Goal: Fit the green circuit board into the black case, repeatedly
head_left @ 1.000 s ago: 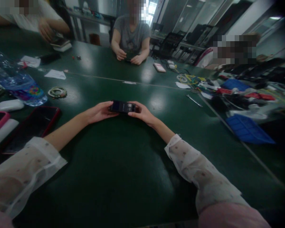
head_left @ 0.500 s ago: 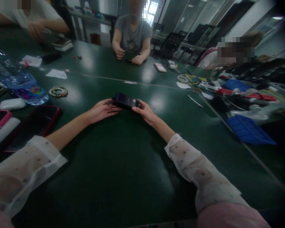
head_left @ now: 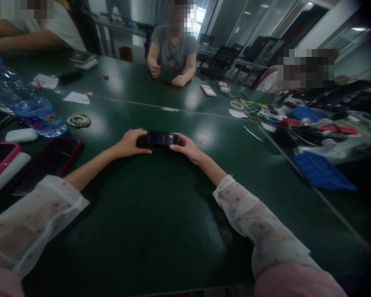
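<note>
A small black device [head_left: 162,139] with a dark screen and a few light marks is held above the green table [head_left: 136,231], or rests on it; which one I cannot tell. My right hand [head_left: 187,148] grips its right end, thumb along the near edge. At the left end is my left hand [head_left: 131,143], thumb and fingers apart in a C shape. Its fingertips reach the device's far left corner, while the thumb lies below the near left corner.
At left stand a water bottle [head_left: 34,103], a white case [head_left: 21,135], a red-edged phone [head_left: 49,163] and a coiled bracelet [head_left: 78,120]. A wrench [head_left: 252,133], blue tray [head_left: 323,170] and cables [head_left: 247,105] lie right. People sit across the table.
The device has turned more level and lies slightly lower in view. My left thumb has moved down and away from the fingers, so that hand is wider apart.
</note>
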A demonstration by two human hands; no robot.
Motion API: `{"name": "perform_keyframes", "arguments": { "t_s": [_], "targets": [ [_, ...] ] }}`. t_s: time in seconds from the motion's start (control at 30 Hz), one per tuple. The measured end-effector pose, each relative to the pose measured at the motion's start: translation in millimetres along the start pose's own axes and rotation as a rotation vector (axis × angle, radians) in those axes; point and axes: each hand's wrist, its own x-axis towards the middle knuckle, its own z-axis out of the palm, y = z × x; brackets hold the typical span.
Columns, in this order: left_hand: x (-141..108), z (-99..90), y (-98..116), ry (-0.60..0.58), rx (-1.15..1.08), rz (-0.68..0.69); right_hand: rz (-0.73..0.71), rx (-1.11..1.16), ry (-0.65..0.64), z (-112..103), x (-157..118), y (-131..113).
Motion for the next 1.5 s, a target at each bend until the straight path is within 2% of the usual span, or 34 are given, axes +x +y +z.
{"name": "perform_keyframes", "arguments": {
  "t_s": [0.1,0.2,0.5,0.67,1.0,1.3,1.5],
  "targets": [
    [1,2.5,-5,0.029,0.175,0.046,0.008,-0.020,-0.033,2,-1,-4],
    [1,3.1,-9,0.012,0.219,0.078,0.010,-0.060,-0.060,2,-2,-5],
    [4,-0.8,-5,-0.007,0.188,0.111,0.034,-0.096,-0.063,2,-1,-2],
    [6,-3.4,-7,-0.028,0.123,0.126,-0.002,-0.135,-0.058,5,-2,0],
    [9,-2.5,-19,-0.021,0.151,0.109,-0.038,-0.180,-0.025,7,1,5],
    [8,-5.5,-11,-0.045,0.076,0.111,-0.054,-0.187,-0.033,6,0,6],
    [8,-5.3,-15,-0.052,0.065,0.126,-0.067,-0.215,-0.039,6,0,7]
  ]
}}
